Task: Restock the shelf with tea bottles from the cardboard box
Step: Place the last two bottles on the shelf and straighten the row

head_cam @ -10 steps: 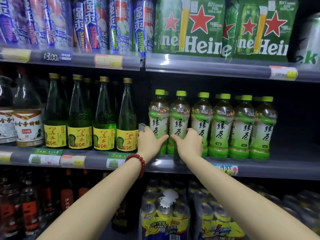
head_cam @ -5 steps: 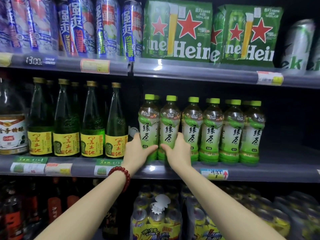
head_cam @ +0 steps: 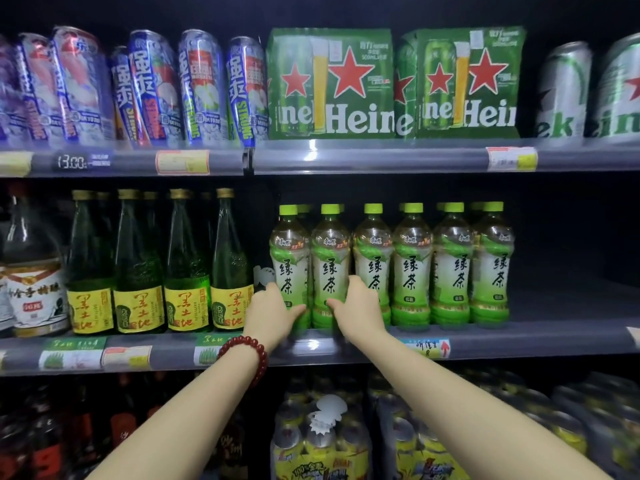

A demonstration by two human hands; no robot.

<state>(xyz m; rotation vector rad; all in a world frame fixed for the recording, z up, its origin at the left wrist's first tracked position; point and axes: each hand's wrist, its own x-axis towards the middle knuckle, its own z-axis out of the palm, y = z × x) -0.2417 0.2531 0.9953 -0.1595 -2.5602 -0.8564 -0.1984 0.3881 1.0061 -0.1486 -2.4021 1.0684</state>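
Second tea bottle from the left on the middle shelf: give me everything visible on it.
The second tea bottle is clear plastic with a lime-green cap, a white and green label bearing dark Chinese characters, and a green band at the base. It stands upright at the front edge of the middle shelf, close between its neighbours in the row, with more caps visible behind. The right hand holds its lower right side, fingers against the label. The left hand holds the bottle beside it.

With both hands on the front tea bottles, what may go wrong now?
1. The tea bottles stand tightly packed; a push from the left hand or right hand may topple one.
2. The glass bottles stand close beside the left hand and may get knocked.
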